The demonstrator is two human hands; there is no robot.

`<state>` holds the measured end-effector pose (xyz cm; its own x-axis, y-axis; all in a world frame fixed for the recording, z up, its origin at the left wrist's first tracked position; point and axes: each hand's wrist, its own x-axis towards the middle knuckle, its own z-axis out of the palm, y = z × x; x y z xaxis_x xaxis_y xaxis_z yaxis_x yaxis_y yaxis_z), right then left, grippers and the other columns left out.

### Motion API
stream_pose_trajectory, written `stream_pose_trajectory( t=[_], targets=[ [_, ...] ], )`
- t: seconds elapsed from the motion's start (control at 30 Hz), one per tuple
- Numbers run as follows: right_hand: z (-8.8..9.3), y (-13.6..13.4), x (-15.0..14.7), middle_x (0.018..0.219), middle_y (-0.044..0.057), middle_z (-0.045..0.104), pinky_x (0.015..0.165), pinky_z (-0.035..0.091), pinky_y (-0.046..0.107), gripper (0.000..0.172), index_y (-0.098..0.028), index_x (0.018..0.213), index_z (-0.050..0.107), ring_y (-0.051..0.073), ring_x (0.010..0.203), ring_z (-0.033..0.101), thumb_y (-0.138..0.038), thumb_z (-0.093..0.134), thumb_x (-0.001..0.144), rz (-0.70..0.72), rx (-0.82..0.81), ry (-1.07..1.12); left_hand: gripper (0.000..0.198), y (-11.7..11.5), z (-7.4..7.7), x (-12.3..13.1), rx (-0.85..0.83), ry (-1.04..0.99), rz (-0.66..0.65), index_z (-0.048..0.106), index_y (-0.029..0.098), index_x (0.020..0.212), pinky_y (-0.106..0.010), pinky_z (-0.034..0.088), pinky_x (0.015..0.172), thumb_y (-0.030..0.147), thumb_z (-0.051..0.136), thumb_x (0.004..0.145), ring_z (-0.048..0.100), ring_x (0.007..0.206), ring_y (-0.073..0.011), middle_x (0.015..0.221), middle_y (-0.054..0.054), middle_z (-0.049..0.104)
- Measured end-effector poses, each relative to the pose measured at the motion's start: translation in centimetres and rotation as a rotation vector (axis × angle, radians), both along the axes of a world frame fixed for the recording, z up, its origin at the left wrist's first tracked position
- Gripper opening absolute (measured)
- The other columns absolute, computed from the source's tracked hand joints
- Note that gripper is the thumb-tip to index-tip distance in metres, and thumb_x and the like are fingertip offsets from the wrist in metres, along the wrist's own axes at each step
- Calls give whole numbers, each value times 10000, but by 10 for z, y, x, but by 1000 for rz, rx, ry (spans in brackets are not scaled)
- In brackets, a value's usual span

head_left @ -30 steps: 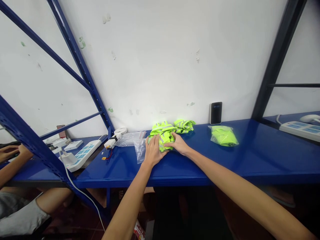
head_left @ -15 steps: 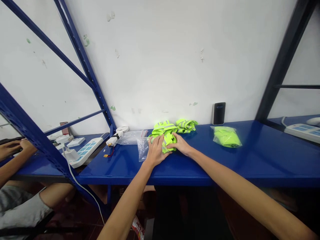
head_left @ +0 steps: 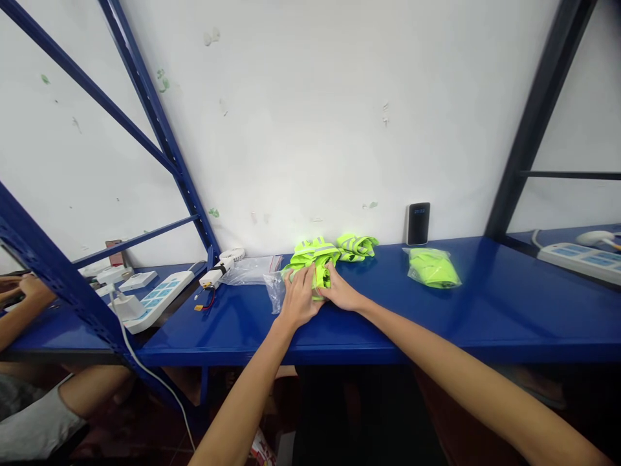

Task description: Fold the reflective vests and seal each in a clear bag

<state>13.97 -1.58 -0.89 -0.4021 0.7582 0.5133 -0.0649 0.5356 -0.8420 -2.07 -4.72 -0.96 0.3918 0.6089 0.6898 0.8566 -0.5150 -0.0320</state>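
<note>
Pressing a bunched neon-yellow vest [head_left: 317, 275] down between both hands, you look to be part-way through folding or compacting it on the blue surface [head_left: 388, 323]. Your left hand [head_left: 297, 299] lies flat with fingers spread over the bundle's near-left side; your right hand [head_left: 341, 294] closes on it from the right, fingertips tucked into the cloth, so the grip is narrow and holding the vest from both sides. The vest sits just beyond your knuckles. It is so crumpled that no clear front shows; its long axis seems to run roughly left to right between your palms, though I cannot tell for certain. A clear plastic bag [head_left: 275, 291] lies touching the left hand's outer edge. The next move likely calls for keeping the bundle squeezed tight so it does not spring open. Further vests [head_left: 356, 246] lie just behind the grip, and a bagged vest [head_left: 433, 267] sits well off to its right.
</note>
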Motion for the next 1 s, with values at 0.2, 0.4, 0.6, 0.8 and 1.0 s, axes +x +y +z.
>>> stream_pose_trajectory(
  t=[0.2, 0.4, 0.6, 0.8, 1.0],
  targets=[
    [3, -4, -3, 1077, 44, 553, 936, 433, 382, 601, -240, 1170, 377, 227, 1036, 531, -313, 708, 674, -32, -53, 6, 751, 2, 1, 0, -8, 8, 12, 305, 154, 1439, -488, 206, 1118, 439, 591, 805, 456, 1277, -305, 1366, -166, 509],
    [20, 6, 24, 1133, 54, 626, 823, 500, 344, 560, -251, 1193, 512, 240, 1009, 609, -256, 699, 665, 335, -496, 194, 877, 0, 3, -6, 15, -94, 6, 308, 160, 1424, -458, 239, 1095, 675, 569, 764, 467, 1273, -300, 1357, -169, 525],
    [13, 13, 39, 1094, 63, 668, 808, 488, 301, 513, -207, 1162, 593, 186, 927, 636, -236, 780, 686, 520, -589, 73, 907, -4, 6, -7, 17, -89, -135, 310, 161, 1427, -414, 270, 1076, 704, 563, 745, 491, 1257, -280, 1367, -164, 525],
    [7, 13, 34, 941, 42, 697, 822, 475, 300, 459, -150, 1011, 655, 173, 843, 642, -246, 844, 604, 445, -492, -5, 931, -5, 7, -1, 28, -14, -204, 322, 138, 1430, -419, 276, 1078, 706, 571, 735, 484, 1265, -286, 1358, -180, 528],
    [10, 11, 25, 962, 30, 689, 864, 466, 325, 507, -157, 1070, 643, 195, 902, 619, -248, 822, 605, 279, -184, -51, 767, -7, 8, 7, 92, 125, -237, 392, 133, 1403, -437, 284, 1069, 628, 510, 829, 474, 1268, -300, 1337, -195, 538]
  ],
)
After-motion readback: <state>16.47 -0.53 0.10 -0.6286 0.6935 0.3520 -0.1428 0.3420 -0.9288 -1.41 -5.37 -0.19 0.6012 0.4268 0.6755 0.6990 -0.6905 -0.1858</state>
